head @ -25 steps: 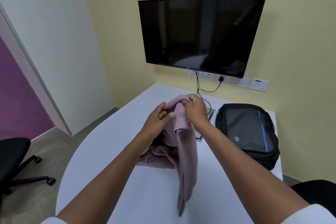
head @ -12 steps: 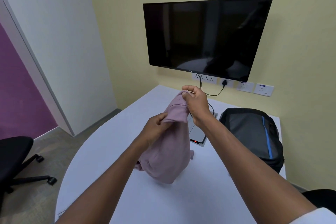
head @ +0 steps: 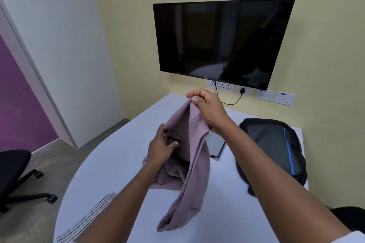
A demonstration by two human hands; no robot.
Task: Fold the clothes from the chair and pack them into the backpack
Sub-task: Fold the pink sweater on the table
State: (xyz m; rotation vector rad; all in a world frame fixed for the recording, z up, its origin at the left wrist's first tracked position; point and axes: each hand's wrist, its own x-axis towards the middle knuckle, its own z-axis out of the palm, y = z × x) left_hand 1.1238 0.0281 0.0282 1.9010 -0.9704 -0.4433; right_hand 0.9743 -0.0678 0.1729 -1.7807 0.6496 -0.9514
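Observation:
A mauve sweater point(head: 194, 165) hangs over the white table point(head: 110, 165), bunched and partly resting on it. My right hand point(head: 207, 108) pinches its top edge and holds it up high. My left hand point(head: 161, 147) sits lower, fingers dug into the folds of the same sweater. A black and grey backpack point(head: 274, 150) with a blue stripe lies flat on the table to the right, apart from the sweater. A striped white garment point(head: 88, 219) lies at the table's near left edge, partly hidden by my left forearm.
A power box point(head: 216, 144) with a red light is set in the table behind the sweater. A dark TV point(head: 221, 41) hangs on the yellow wall above sockets. A black office chair point(head: 13, 171) stands on the floor at left; another dark seat point(head: 349, 221) shows at lower right.
My right hand has lifted the sweater's edge higher and the cloth now hangs in a long drape. My left hand has slid down into the folds. The striped garment has come into view.

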